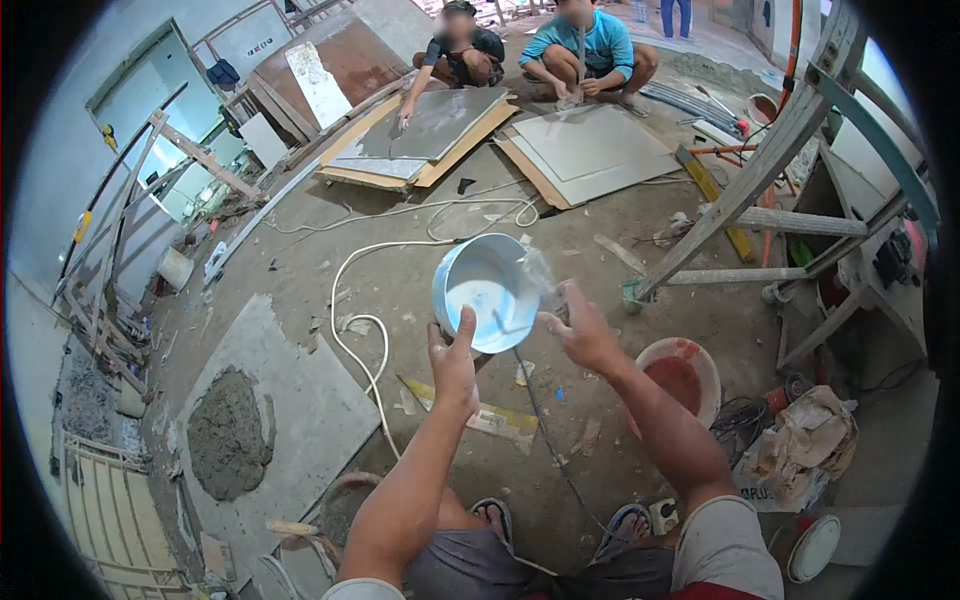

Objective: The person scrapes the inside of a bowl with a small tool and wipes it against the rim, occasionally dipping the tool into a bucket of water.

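Dusty concrete floor (pixel 420 280): left hand (pixel 455 365) fingers grip white bucket (pixel 485 293); right hand (pixel 580 335) fingers clenched, contents unclear; red basin (pixel 680 378) near.

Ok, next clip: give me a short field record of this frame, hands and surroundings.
left hand: grips the rim of a tilted white bucket
right hand: beside the bucket, holding something thin; what it is cannot be told
floor left: mortar pile on a slab
floor right: red bowl
background: two people crouch at tiles
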`<state>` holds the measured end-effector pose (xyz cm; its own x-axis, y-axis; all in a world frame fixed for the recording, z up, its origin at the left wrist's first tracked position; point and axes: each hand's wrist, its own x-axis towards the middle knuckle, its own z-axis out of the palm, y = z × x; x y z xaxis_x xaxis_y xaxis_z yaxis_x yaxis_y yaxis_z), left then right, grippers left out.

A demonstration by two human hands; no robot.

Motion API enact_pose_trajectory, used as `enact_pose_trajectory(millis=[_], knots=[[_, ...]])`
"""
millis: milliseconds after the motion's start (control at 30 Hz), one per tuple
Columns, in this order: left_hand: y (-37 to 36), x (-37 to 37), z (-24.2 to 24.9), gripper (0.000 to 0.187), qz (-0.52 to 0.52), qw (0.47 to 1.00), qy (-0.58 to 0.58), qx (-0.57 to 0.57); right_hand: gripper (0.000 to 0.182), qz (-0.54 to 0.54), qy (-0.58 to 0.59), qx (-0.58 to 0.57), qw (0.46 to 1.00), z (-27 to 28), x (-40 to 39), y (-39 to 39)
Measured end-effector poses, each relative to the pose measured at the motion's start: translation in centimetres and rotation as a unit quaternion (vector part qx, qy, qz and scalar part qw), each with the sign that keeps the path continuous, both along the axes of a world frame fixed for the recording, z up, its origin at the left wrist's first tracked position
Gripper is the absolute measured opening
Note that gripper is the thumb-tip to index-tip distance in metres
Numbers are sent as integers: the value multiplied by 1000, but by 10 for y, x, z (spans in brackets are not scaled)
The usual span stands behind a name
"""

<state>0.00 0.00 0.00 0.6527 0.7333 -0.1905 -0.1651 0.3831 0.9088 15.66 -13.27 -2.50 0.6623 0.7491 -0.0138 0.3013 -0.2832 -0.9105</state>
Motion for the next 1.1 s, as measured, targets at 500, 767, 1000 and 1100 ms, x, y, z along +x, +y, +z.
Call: enact_pose_trajectory(millis=[500, 767, 1000, 1100], knots=[[10, 1, -8, 95, -27, 944, 57, 324, 27, -41, -311, -92, 945, -43, 16, 1], [23, -3, -20, 99, -40, 957, 37, 287, 31, 124, 27, -87, 988, -58, -28, 16], [30, -8, -30, 103, -29, 950, 7, 311, 31, 211, 381, -16, 900, -39, -42, 14], [37, -9, -33, 103, -32, 960, 7, 276, 28, 256, 378, -8, 890, -41, -32, 18]])
